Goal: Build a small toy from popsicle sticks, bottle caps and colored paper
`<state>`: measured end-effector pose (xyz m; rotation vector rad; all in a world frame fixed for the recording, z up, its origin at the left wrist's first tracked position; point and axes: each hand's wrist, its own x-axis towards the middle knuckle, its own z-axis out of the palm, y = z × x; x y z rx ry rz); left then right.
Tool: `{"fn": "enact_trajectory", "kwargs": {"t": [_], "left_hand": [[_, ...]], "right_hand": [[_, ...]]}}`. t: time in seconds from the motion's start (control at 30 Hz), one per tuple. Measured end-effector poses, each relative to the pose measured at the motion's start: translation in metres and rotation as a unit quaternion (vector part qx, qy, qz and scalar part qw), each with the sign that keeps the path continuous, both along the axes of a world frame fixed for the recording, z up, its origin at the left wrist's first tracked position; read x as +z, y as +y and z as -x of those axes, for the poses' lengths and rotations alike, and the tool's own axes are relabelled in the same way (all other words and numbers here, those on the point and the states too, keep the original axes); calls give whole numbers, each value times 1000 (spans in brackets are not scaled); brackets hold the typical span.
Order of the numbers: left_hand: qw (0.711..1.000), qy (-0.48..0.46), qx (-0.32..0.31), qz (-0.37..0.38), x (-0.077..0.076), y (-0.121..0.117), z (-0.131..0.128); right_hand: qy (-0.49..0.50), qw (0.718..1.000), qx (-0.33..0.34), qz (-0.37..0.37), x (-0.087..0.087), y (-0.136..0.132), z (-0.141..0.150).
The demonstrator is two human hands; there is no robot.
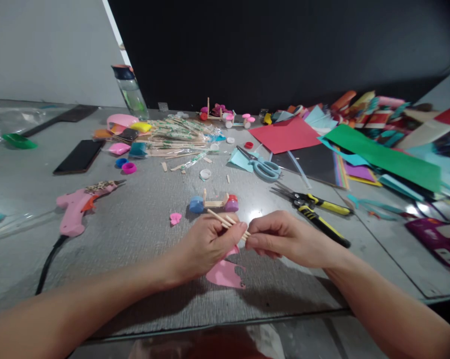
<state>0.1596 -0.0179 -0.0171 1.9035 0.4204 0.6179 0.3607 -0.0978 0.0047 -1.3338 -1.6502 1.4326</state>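
Observation:
Thin wooden sticks (218, 217) lie slanted between my two hands over the front of the table. My left hand (219, 239) pinches them between thumb and fingers. At their lower right end, the thumb and fingers of my right hand (280, 237) are closed on the same sticks. Just beyond the hands stands a small stick-built car (214, 203) with blue wheels on its left and red and purple wheels on its right. Beneath my hands lies a cut pink sheet (225, 275). A small pink cut-out (175, 218) is left of the car.
A pink glue gun (73, 209) with a black cord lies at left, near a phone (79, 156). Pliers (314, 209) and blue scissors (265, 168) are at right. Farther back are bundled wooden sticks (176, 133), a water bottle (130, 92), a red sheet (284, 134) and a green sheet (385, 154).

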Motion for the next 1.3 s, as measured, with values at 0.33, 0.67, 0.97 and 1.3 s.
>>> {"fn": "enact_trajectory", "kwargs": {"t": [0.33, 0.67, 0.97, 1.3], "left_hand": [[991, -5, 11, 134, 6, 8, 4], [980, -1, 39, 197, 3, 6, -1], [983, -26, 16, 180, 6, 6, 1], [970, -62, 119, 203, 2, -2, 2]], "right_hand": [[-17, 999, 5, -39, 9, 0, -13], [86, 993, -77, -38, 5, -2, -3], [79, 992, -83, -55, 7, -5, 2], [-60, 984, -78, -150, 17, -21, 7]]}}
